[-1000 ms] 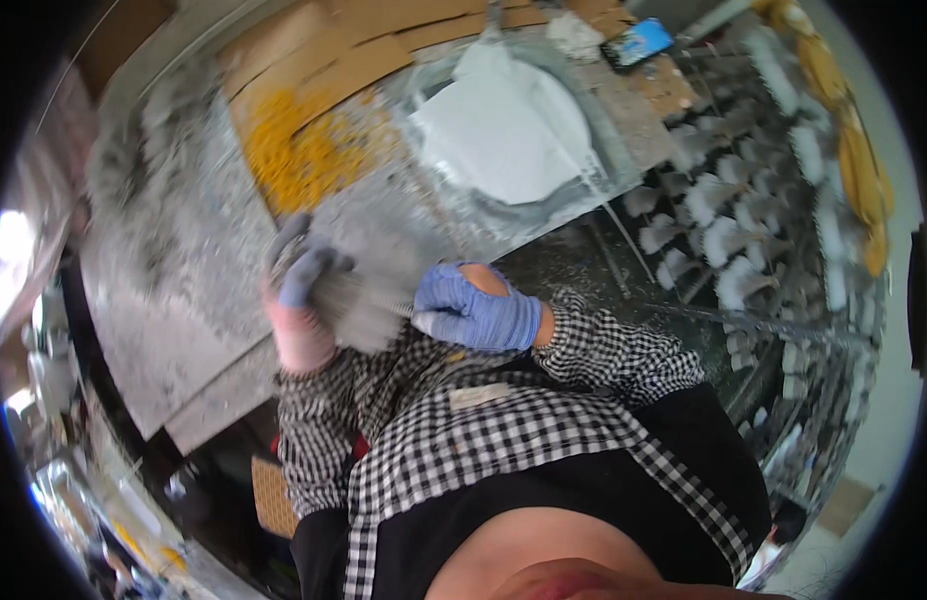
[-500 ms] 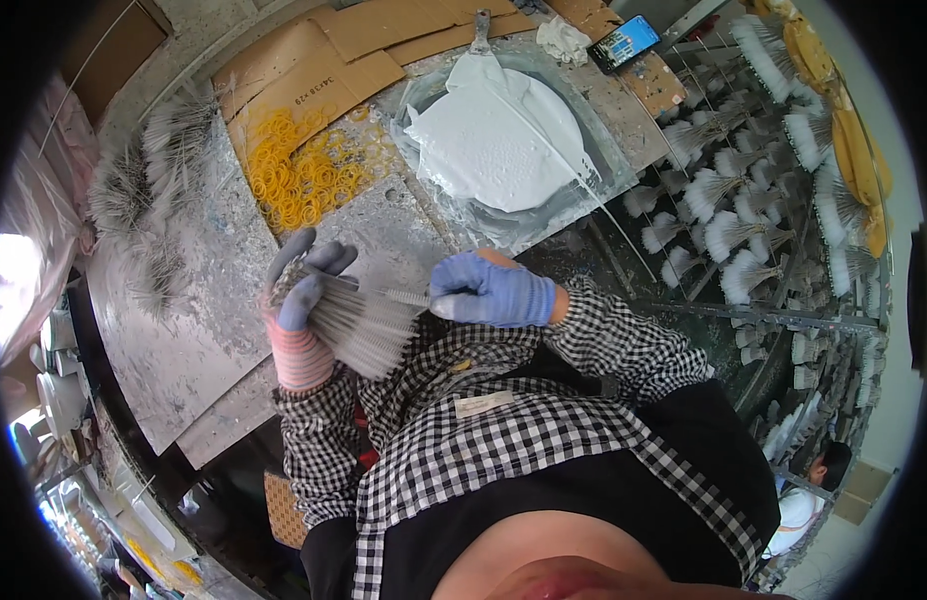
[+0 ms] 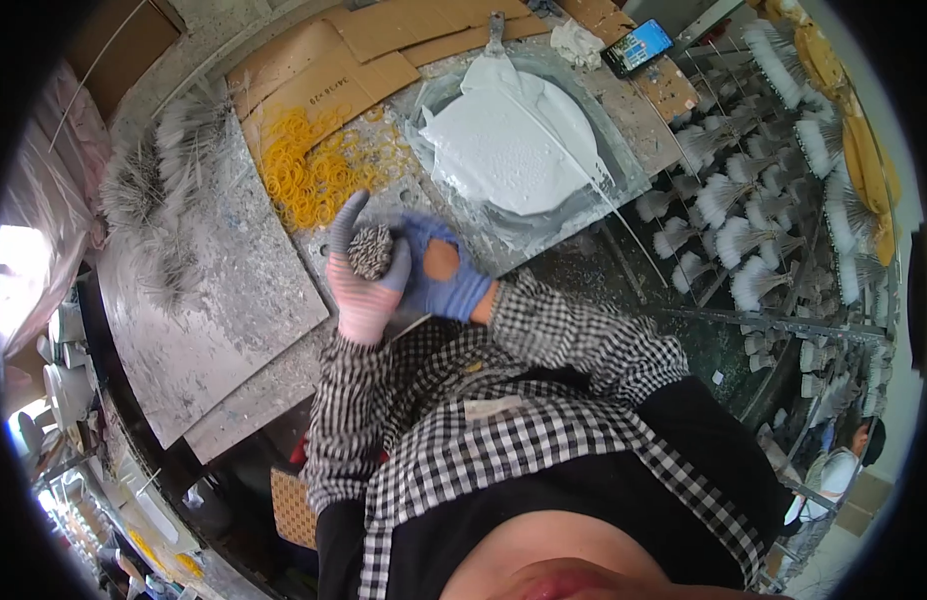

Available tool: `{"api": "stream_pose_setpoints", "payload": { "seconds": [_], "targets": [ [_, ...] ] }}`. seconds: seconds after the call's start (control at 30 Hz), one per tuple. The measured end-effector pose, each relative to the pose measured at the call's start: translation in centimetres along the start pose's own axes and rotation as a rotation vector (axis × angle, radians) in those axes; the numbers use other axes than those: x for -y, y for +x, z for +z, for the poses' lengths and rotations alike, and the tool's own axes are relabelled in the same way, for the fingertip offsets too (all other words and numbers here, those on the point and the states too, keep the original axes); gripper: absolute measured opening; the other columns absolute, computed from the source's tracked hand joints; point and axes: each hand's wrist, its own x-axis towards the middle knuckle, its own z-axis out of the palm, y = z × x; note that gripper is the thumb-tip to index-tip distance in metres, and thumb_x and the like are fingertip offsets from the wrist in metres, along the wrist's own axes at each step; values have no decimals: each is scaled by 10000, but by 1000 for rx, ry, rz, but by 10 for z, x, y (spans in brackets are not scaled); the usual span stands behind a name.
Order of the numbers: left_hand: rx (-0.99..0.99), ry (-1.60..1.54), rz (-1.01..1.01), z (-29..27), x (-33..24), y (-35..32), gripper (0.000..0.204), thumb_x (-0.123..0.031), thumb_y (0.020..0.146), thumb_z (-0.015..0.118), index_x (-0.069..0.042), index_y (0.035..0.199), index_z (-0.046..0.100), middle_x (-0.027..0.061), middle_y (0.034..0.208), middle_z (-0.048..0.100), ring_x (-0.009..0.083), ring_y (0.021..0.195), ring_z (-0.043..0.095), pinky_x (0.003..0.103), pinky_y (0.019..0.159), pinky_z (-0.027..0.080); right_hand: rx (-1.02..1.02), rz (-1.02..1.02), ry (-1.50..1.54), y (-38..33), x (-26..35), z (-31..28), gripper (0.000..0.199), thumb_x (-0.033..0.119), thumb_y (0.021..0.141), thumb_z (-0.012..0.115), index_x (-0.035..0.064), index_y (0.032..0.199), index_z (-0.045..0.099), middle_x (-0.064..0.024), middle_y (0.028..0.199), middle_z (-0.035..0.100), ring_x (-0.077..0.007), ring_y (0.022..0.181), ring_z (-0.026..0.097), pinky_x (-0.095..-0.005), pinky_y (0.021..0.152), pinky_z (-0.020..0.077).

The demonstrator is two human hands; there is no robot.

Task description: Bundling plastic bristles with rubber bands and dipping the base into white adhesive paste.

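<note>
A tight bundle of thin wire brushes (image 3: 370, 251) stands on end in front of me, its cut wire ends facing up. My left hand (image 3: 368, 285), in a pink and grey glove, is closed round it, with one finger sticking up past the far side. My right hand (image 3: 443, 265), in a blue glove with a hole on its back, is right beside the bundle, against or close to my left hand. Its fingers are blurred and partly hidden, so their grip does not show. The bristle ends of the bundle are out of sight below.
Yellow rubber bands (image 3: 318, 175) lie beyond my hands on cardboard (image 3: 328, 88). A round basin of white paste (image 3: 518, 140) stands to their right, near a phone (image 3: 638, 47). Loose wire brushes (image 3: 188, 150) lie left; racks of bundled brushes (image 3: 743, 240) stand right.
The bundle has turned from lying with bristles toward my body to standing with wire ends up. My right hand has left the single brush and moved left against the bundle.
</note>
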Motion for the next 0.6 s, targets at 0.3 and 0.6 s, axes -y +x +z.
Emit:
{"api": "stream_pose_setpoints", "payload": {
  "seconds": [0.3,0.6],
  "targets": [
    [70,-300,-256,-26,-13,-12,222,14,839,680,-2,1057,644,106,959,717,150,829,651,293,774,533,91,104,-233,-5,28,-15,1277,670,650,798,-3,1570,221,-269,1586,264,-419,1501,218,-463,1242,202],
    [180,-151,30,4,-78,-30,680,-95,735,856,-41,1299,481,132,1214,630,223,1065,641,356,906,552,-212,-135,888,-8,49,-3,1070,286,733,880,43,1546,228,-120,1426,512,-237,1319,512,-374,1144,404]
  ]
}}
